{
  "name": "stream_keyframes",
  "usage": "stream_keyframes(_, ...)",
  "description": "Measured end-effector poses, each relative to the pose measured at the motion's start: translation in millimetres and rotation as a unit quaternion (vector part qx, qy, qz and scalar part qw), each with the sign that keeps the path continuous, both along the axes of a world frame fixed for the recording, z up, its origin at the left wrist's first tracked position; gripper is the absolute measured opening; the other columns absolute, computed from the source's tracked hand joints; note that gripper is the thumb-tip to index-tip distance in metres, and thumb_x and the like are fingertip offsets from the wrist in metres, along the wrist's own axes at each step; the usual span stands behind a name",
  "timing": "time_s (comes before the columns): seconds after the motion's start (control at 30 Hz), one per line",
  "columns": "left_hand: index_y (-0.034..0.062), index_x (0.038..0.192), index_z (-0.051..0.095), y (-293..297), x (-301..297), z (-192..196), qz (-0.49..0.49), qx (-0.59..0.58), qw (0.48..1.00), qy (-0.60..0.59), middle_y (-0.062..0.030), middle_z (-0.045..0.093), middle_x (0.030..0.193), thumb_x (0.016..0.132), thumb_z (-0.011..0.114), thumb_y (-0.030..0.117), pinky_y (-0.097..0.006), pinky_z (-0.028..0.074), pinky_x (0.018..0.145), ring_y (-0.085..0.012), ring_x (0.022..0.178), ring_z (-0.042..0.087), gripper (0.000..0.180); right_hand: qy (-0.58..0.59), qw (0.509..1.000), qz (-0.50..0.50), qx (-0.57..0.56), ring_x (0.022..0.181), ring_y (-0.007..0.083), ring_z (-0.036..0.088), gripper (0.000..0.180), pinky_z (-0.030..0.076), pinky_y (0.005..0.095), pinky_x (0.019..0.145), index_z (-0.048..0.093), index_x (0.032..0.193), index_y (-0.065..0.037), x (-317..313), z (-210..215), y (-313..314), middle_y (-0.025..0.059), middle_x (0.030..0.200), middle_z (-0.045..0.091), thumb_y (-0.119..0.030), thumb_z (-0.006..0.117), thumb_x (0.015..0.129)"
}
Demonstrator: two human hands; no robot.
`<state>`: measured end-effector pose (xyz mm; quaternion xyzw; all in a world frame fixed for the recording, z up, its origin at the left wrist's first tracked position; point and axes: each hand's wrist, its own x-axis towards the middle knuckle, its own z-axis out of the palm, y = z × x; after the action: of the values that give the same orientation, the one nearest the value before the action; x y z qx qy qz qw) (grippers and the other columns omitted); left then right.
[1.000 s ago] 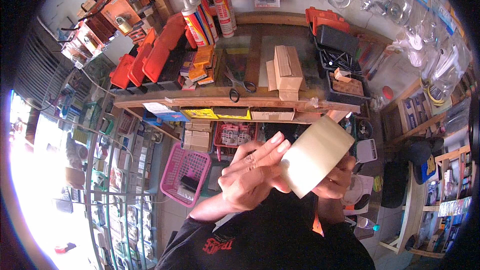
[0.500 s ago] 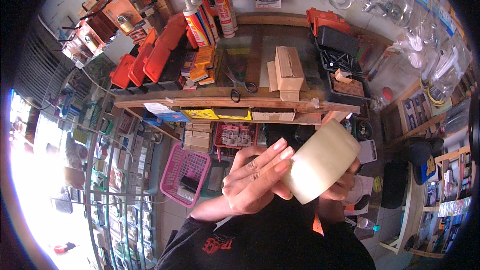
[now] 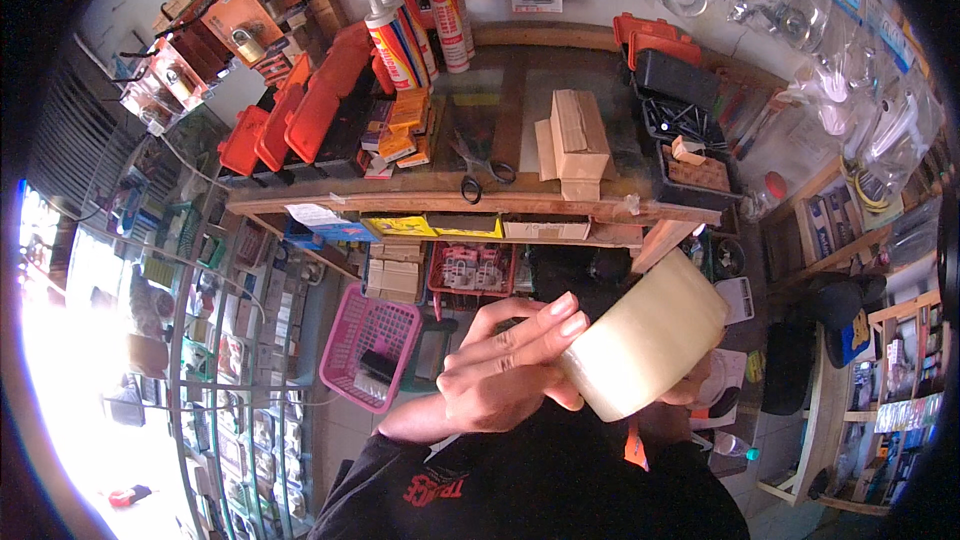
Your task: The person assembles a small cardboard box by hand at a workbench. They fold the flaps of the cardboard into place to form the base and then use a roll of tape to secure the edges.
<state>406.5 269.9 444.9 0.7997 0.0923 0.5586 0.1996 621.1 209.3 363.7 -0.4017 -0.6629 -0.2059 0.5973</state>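
The left hand (image 3: 500,380) is holding a big roll of pale tape (image 3: 645,345) up in the air, well in front of the wooden counter (image 3: 400,202); its fingers (image 3: 560,315) are lying pressed together and flat on the side of the roll, with the thumb tucked under near the roll's lower edge; the right hand (image 3: 690,392) is mostly hiding behind the roll, so only a bit of it is peeking out at the roll's lower right edge, and I cannot tell how it is gripping; the roll is tilting, with its upper end pointing to the right.

There is open room around the hands; a pink basket (image 3: 368,360) is sitting on the floor to the left of the left hand, below the counter's front edge.

On the counter, one pair of scissors (image 3: 480,172) is lying near the front edge in the middle; one stack of brown cardboard boxes (image 3: 575,140) is standing just right of the scissors; a few orange cases (image 3: 300,125) are leaning at the left end; three tubes of sealant (image 3: 415,15) are standing at the back edge; black trays (image 3: 680,105) are piling up at the right end; clear bags (image 3: 800,20) are hanging by the right back corner.
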Motion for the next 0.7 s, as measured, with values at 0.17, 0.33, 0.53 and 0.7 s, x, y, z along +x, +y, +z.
stream_keyframes(0.17, -0.0028, 0.108, 0.064, -1, 7, 4, 0.041, 0.024, 0.998, -0.034, -0.0199, 0.073, 0.103, 0.075, 0.079, 0.026, -0.041, 0.054, 0.085, -0.0331, 0.109, 0.068, 0.046, -0.007, 1.000, -0.008, 0.023, 0.096, 0.0089, 0.070, 0.021, 0.057, 0.0281, 0.082, 0.072, 0.107, -0.020, -11, 21, 6, -0.0055, 0.114, 0.069, -0.031, 0.066, 0.090)
stream_keyframes(0.33, -0.0036, 0.108, 0.064, 3, 7, 0, 0.054, 0.071, 0.995, -0.035, -0.0198, 0.073, 0.103, 0.077, 0.078, 0.030, -0.041, 0.054, 0.085, -0.0320, 0.109, 0.068, 0.048, 0.002, 0.999, 0.046, 0.013, 0.098, 0.0168, 0.070, 0.021, 0.057, 0.0339, 0.083, 0.073, 0.101, -0.019, -6, 13, -1, -0.0021, 0.112, 0.071, -0.031, 0.074, 0.084)
stream_keyframes(0.53, -0.0020, 0.083, 0.070, -2, 7, 7, 0.063, 0.032, 0.997, -0.017, -0.0175, 0.073, 0.104, 0.073, 0.080, 0.028, -0.041, 0.054, 0.083, -0.0315, 0.110, 0.068, 0.033, -0.050, 0.997, 0.047, 0.041, 0.101, 0.0267, 0.070, 0.018, 0.058, 0.0408, 0.084, 0.075, 0.092, -0.018, -3, 31, 3, 0.0027, 0.104, 0.073, -0.028, 0.079, 0.078)
stream_keyframes(0.7, 0.0002, 0.077, 0.069, -2, 5, 6, 0.040, 0.001, 0.999, 0.001, -0.0186, 0.071, 0.111, 0.073, 0.080, 0.024, -0.042, 0.052, 0.087, -0.0326, 0.115, 0.065, 0.026, -0.073, 0.997, 0.015, 0.005, 0.100, 0.0285, 0.069, 0.019, 0.056, 0.0414, 0.083, 0.076, 0.091, -0.013, -3, 35, -2, 0.0041, 0.099, 0.074, -0.026, 0.078, 0.078)
